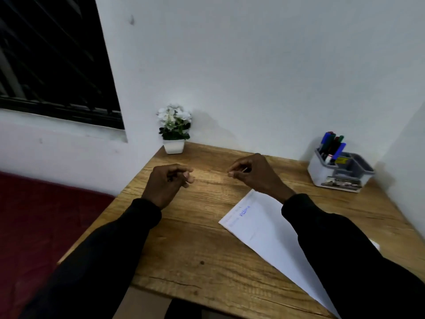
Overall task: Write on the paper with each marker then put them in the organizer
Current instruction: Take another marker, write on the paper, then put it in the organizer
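Note:
A white sheet of paper (pixel 264 224) lies on the wooden table (pixel 197 245), right of centre, with blue writing near its top corner. My right forearm covers part of it. The grey and white organizer (pixel 351 173) stands at the table's far right corner, and several markers (pixel 332 145) in blue, green and red stand in its left compartment. My left hand (pixel 167 183) hovers over the table's left part, fingers loosely curled, holding nothing. My right hand (pixel 253 173) hovers above the paper's top corner, fingers loosely curled, nothing in it.
A small white pot of white flowers (pixel 174 130) stands at the table's far left corner against the white wall. A dark window is at upper left. A dark red surface (pixel 46 215) lies left of the table.

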